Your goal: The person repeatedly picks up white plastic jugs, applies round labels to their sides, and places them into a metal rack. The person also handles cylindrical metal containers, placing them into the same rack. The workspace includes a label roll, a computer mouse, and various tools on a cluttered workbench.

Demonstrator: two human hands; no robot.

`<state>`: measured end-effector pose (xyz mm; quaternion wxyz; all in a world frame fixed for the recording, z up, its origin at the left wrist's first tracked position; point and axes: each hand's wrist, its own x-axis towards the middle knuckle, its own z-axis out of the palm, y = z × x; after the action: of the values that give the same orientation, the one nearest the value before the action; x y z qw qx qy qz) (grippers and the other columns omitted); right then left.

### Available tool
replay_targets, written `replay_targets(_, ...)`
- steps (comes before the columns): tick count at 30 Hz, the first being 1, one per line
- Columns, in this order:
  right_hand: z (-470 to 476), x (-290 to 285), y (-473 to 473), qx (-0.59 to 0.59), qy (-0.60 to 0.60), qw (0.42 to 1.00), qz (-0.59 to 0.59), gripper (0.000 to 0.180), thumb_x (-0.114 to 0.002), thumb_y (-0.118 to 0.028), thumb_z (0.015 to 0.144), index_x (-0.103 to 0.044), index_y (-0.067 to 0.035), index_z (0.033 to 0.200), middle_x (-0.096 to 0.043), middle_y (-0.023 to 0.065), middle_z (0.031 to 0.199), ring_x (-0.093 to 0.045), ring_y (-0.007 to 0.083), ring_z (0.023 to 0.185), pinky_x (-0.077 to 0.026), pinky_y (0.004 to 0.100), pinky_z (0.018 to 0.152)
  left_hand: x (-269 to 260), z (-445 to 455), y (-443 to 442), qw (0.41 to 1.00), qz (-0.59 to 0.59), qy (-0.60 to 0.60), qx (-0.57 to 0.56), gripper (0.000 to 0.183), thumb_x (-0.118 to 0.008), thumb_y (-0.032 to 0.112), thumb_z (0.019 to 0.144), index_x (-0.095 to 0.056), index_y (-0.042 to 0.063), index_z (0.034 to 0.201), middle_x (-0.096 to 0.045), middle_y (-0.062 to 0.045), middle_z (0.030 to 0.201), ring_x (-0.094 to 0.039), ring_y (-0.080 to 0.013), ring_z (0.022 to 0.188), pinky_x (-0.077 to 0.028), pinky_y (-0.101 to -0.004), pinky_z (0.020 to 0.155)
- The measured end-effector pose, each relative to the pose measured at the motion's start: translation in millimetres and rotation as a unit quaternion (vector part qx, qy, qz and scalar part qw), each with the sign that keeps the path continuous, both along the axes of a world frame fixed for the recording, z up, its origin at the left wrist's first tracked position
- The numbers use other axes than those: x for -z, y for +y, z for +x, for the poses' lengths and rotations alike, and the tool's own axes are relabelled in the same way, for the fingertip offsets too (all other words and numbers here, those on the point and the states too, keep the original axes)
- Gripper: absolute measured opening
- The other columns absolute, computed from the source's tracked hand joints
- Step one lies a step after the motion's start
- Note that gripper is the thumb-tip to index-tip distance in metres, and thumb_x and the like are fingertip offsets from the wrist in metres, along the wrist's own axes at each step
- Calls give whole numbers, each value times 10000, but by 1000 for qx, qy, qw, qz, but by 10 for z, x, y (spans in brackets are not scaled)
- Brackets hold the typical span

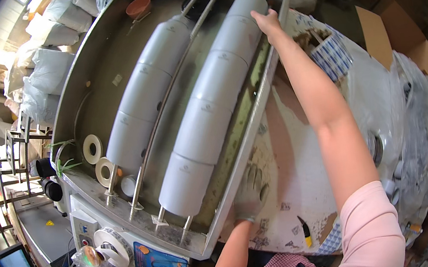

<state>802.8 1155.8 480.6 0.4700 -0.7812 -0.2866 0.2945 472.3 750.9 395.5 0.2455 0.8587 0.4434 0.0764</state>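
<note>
My right hand (269, 25), bare, reaches to the far end of a row of grey plastic pipe-like cylinders (215, 80). Its thumb lies at the side of the end cylinder; some of its fingers are hidden, and a grip cannot be confirmed. The row lies across metal rods inside a shallow metal tank (81, 64). To its left, a similar row of grey cylinders (135, 91) rests on rods. Each cylinder bears a small printed mark. My left hand (251, 193), in a pale glove, is beside the tank's near wall with nothing in it, fingers spread.
Tape rolls (92, 148) and an orange bowl (138, 8) sit in the tank. On the worktable (304, 170) lie a yellow-handled knife (305, 231) and a blue-patterned box (331, 57). A label roll (111, 246) stands by the control panel. Plastic bags (421, 138) crowd the right.
</note>
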Motion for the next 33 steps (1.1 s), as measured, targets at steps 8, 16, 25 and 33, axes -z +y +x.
replay_targets(8,336,580,989,80,11,983,-165,1607,-904,-706,612,110,-9,1645,-249,314,1662,-382,426,1498,-351,538,1224,3,61,-4,994,-51,89,35,597,-566,366,1023,-510,41,1520,-426,-116,1627,-290,-308,1560,-233,-478,1284)
replay_targets(16,143,282,897,118,21,979,-167,1517,-993,-487,587,17,-193,1680,-335,340,1591,-442,446,1434,-450,548,1153,7,93,-34,993,-47,108,31,615,-596,395,996,-533,53,1502,-434,-110,1621,-310,-309,1548,-243,-473,1280)
replay_targets(25,24,304,692,120,-258,949,134,1366,-979,-414,624,-137,-162,1670,-467,311,1442,-524,430,1328,-466,506,1125,-2,79,-15,996,-62,68,11,622,-651,397,967,-553,57,1478,-466,-108,1598,-362,-313,1524,-303,-485,1250)
replay_targets(33,18,-811,-120,31,-151,891,427,1164,-966,-341,705,-296,31,1581,-495,237,1454,-471,343,1398,-416,448,1153,-127,103,11,989,-86,118,17,612,-591,406,1016,-511,66,1519,-406,-89,1650,-284,-290,1565,-219,-474,1287)
